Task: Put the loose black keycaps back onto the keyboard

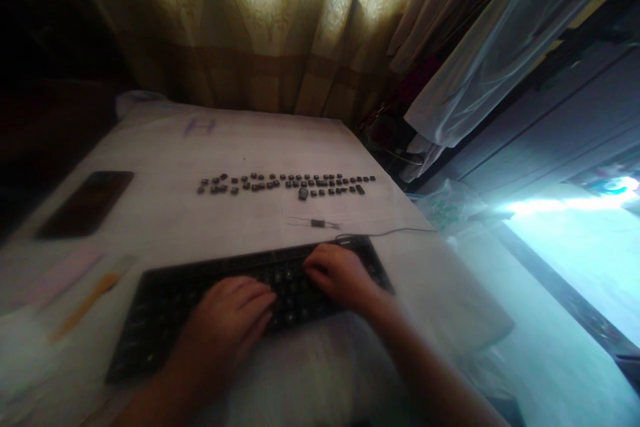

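Note:
A black keyboard lies near the front of a white-covered table, with a thin cable running off its far right corner. My left hand rests palm down on the middle of the keyboard, fingers stretched over the keys. My right hand lies on the keyboard's right part, fingers curled down onto the keys; whether they pinch anything is blurred. Beyond the keyboard, several loose dark keycaps lie in rows on the cloth. A small metal tool lies between them and the keyboard.
A dark phone lies at the table's left. An orange-handled tool lies left of the keyboard. Curtains hang behind the table. Pale fabric hangs at the right, and a plastic bag sits beside the table's right edge.

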`<action>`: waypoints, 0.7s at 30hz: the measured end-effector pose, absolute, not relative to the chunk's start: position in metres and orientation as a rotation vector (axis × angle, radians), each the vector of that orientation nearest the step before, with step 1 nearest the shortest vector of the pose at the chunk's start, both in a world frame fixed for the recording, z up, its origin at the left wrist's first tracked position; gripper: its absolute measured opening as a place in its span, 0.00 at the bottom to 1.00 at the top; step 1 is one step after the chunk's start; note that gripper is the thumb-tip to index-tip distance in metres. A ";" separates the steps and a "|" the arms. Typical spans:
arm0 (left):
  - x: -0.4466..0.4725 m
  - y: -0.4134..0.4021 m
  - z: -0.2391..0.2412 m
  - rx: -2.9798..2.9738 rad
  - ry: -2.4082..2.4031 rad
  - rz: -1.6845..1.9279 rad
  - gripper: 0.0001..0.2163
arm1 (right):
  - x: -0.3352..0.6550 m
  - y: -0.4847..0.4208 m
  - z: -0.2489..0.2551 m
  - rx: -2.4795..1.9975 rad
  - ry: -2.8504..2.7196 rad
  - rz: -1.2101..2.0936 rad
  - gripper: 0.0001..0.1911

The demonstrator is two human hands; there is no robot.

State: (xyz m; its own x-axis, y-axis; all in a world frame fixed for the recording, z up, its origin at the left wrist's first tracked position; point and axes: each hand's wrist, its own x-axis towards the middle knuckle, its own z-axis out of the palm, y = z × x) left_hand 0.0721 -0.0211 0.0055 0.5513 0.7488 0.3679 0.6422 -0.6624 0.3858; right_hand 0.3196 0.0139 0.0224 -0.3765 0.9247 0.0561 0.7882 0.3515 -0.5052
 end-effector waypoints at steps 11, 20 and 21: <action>0.088 -0.015 0.009 2.492 1.141 0.746 0.12 | 0.320 0.014 0.018 -1.411 -2.344 0.573 0.09; 0.097 -0.009 0.008 2.637 1.162 0.814 0.13 | 0.308 0.010 0.026 -1.723 -2.139 0.723 0.07; 0.099 -0.007 0.007 2.653 1.169 0.837 0.13 | 0.308 0.009 0.024 -1.722 -2.143 0.701 0.08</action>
